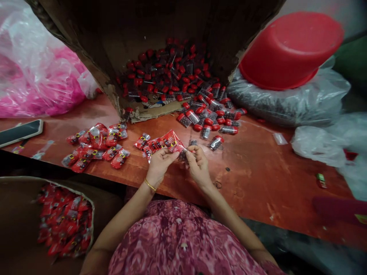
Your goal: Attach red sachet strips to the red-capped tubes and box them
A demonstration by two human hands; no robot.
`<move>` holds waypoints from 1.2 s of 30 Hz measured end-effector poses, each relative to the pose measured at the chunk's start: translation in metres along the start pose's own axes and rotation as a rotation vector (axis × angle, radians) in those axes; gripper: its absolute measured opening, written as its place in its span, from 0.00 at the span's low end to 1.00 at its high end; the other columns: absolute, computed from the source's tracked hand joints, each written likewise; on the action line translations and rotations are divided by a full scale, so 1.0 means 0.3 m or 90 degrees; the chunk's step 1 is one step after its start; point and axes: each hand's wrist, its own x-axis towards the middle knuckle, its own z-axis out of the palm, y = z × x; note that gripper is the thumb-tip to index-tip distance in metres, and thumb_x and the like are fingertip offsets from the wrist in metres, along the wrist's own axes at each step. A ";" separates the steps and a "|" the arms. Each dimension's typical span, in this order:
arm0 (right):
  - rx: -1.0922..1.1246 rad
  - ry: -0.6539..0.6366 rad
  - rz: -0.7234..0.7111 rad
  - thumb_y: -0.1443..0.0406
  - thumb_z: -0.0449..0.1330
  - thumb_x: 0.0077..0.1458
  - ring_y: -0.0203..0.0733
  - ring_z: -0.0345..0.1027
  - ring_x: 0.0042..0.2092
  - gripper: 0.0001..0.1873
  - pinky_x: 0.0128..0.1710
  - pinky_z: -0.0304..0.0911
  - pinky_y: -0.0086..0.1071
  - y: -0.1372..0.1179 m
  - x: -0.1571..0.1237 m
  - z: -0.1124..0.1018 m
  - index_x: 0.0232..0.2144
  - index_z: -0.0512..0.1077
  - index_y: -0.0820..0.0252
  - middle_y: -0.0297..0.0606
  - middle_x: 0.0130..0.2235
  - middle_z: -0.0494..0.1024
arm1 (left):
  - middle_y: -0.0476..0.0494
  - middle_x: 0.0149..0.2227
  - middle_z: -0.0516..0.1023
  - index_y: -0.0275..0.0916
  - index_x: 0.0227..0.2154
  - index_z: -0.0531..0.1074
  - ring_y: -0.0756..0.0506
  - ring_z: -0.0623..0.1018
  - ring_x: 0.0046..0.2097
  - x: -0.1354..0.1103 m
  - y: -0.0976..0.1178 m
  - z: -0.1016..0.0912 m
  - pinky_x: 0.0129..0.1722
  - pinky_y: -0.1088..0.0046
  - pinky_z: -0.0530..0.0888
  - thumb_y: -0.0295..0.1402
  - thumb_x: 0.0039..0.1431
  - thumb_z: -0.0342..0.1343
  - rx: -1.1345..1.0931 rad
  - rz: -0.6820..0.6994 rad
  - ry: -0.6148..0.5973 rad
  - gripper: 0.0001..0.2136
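In the middle of the table, my left hand (160, 164) pinches a shiny red printed packet (172, 140). My right hand (198, 165) is closed at the packet's right end, its thumb and fingers on a small clear bottle (182, 155) of dark beads. How far that bottle sits inside the packet is hidden by my fingers. Several flat red packets (156, 144) lie just beyond my left hand. Past my right hand is a heap of small clear bottles (206, 114) with red caps and dark contents. Filled red packets (97, 141) form a pile on the left.
A large cardboard box (155, 112) lies open towards me, spilling capped bottles. Below left stands another carton (93, 221) holding red packets. A phone (21, 132) rests at the left edge. To the right are a red tub (292, 49) on a plastic sack (286, 103) and crumpled bags (318, 147).
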 end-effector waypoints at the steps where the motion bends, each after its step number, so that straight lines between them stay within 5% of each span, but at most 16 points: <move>1: 0.008 0.021 -0.014 0.52 0.55 0.53 0.28 0.54 0.18 0.14 0.17 0.55 0.23 0.009 -0.002 0.010 0.34 0.59 0.55 0.23 0.21 0.60 | 0.48 0.24 0.78 0.33 0.23 0.74 0.52 0.75 0.26 -0.002 0.000 0.000 0.33 0.75 0.72 0.37 0.29 0.70 0.001 0.004 -0.002 0.17; 9: -0.010 0.022 -0.050 0.56 0.53 0.57 0.29 0.56 0.21 0.10 0.20 0.56 0.24 0.060 -0.011 0.038 0.36 0.58 0.54 0.26 0.25 0.63 | 0.51 0.19 0.74 0.34 0.19 0.71 0.54 0.70 0.22 0.020 -0.005 0.014 0.26 0.79 0.68 0.46 0.35 0.66 -0.044 0.004 -0.005 0.19; 13: -0.035 0.057 -0.043 0.56 0.53 0.56 0.30 0.59 0.23 0.11 0.21 0.57 0.25 0.049 0.010 0.059 0.36 0.58 0.54 0.27 0.26 0.64 | 0.49 0.21 0.75 0.33 0.21 0.73 0.53 0.72 0.24 0.033 -0.022 0.025 0.27 0.77 0.68 0.41 0.34 0.68 -0.055 0.000 0.007 0.17; 20: 0.045 -0.119 0.027 0.51 0.54 0.53 0.30 0.61 0.19 0.16 0.22 0.59 0.26 0.049 0.004 0.051 0.38 0.59 0.55 0.24 0.22 0.66 | 0.51 0.22 0.75 0.35 0.22 0.72 0.54 0.73 0.24 0.029 0.017 -0.024 0.26 0.80 0.68 0.33 0.39 0.66 -0.107 0.004 0.013 0.10; 24: -0.026 -0.085 0.016 0.50 0.56 0.51 0.31 0.58 0.18 0.17 0.19 0.55 0.26 0.079 0.034 0.096 0.33 0.60 0.55 0.23 0.19 0.65 | 0.49 0.22 0.76 0.34 0.24 0.72 0.52 0.74 0.25 0.016 0.003 -0.049 0.27 0.79 0.69 0.35 0.43 0.65 -0.078 -0.062 0.003 0.10; 27: -0.205 -0.085 -0.034 0.50 0.56 0.51 0.33 0.60 0.21 0.16 0.22 0.56 0.27 0.077 0.086 0.123 0.28 0.63 0.56 0.27 0.20 0.68 | 0.47 0.24 0.78 0.35 0.26 0.72 0.50 0.77 0.28 0.021 0.023 -0.087 0.32 0.76 0.72 0.36 0.50 0.61 -0.086 -0.122 0.061 0.08; 32: -0.582 -0.077 -0.294 0.58 0.49 0.60 0.43 0.67 0.38 0.14 0.40 0.61 0.36 0.044 0.168 -0.021 0.36 0.71 0.59 0.43 0.36 0.77 | 0.43 0.33 0.79 0.38 0.29 0.70 0.49 0.78 0.37 0.079 0.150 -0.234 0.41 0.74 0.72 0.42 0.56 0.53 -0.130 0.002 0.247 0.12; 36: -0.759 -0.101 -0.330 0.62 0.47 0.60 0.49 0.65 0.46 0.16 0.47 0.59 0.44 0.075 0.185 -0.182 0.43 0.71 0.63 0.48 0.46 0.75 | 0.39 0.35 0.79 0.37 0.30 0.71 0.45 0.78 0.39 0.097 0.164 -0.273 0.42 0.70 0.73 0.53 0.52 0.50 -0.098 0.020 0.238 0.21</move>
